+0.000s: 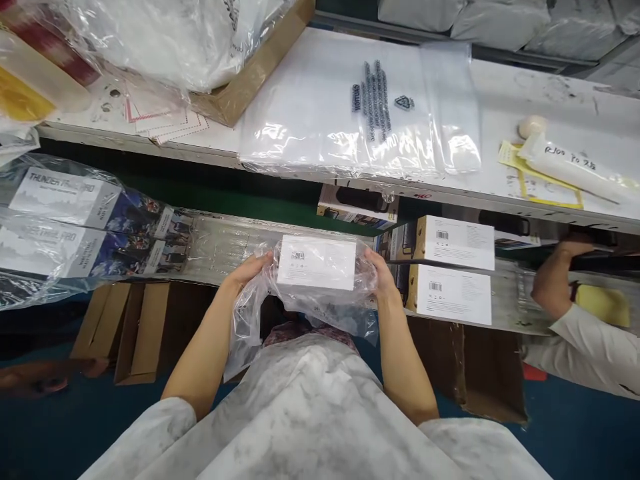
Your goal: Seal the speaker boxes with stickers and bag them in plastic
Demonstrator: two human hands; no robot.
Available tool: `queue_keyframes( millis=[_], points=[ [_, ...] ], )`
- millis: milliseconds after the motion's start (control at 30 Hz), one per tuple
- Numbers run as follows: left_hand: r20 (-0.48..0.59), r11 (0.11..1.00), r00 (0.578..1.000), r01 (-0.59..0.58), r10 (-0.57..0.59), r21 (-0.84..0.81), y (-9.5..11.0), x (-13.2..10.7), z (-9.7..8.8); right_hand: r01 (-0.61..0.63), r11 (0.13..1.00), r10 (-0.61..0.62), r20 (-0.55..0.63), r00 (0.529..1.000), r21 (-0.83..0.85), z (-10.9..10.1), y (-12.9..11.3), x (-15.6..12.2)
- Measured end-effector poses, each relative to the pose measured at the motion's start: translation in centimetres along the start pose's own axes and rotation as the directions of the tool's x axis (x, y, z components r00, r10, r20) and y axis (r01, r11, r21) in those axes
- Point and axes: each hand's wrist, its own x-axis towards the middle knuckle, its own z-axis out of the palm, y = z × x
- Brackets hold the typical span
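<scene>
A white box (317,262) with a barcode label sits inside a clear plastic bag (250,307), held in front of me over the near edge of the work surface. My left hand (251,268) grips the bagged box at its left end, fingers closed on the plastic. At the right end my right hand (381,270) is closed round it too. Loose plastic hangs below the box and to the left. Just right of my right hand lie two similar boxes, one (457,243) behind the other (453,293).
Bagged printed boxes (60,220) lie at left. A stack of clear bags (345,107) covers part of the white shelf (505,87) ahead. Open cartons (145,327) stand below the work surface. At right is a co-worker's arm (555,280). A white bottle (570,160) lies on the shelf.
</scene>
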Motion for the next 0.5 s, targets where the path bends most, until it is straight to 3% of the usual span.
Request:
queue_keyframes(
  millis=[100, 233, 400, 467, 500],
  points=[
    [-0.031, 0.999, 0.999, -0.014, 0.015, 0.042, 0.0, -1.0, -0.4, 0.006, 1.0, -0.005, 0.076, 0.997, -0.018, -0.8, 0.2, -2.2],
    [-0.043, 0.986, 0.986, -0.16, 0.158, -0.04, 0.0, -0.8, 0.1, 0.06, 0.988, -0.059, 0.015, 0.998, -0.141, -0.7, 2.5, -3.5],
    [-0.249, 0.93, 0.899, -0.368, 0.362, 0.023, 1.5, 2.8, 3.1, 0.197, 0.951, -0.203, 0.001, 0.979, -0.239, 0.4, 2.4, -1.6],
    [-0.333, 0.924, 0.865, -0.377, 0.374, 0.06, 1.9, 4.3, 4.3, 0.251, 0.921, -0.258, 0.014, 0.966, -0.297, 0.9, 1.0, -0.5],
    [-0.349, 0.933, 0.868, -0.357, 0.353, 0.055, 1.9, 4.9, 4.8, 0.277, 0.905, -0.285, 0.023, 0.958, -0.322, 1.1, 0.2, 0.0]
  ],
)
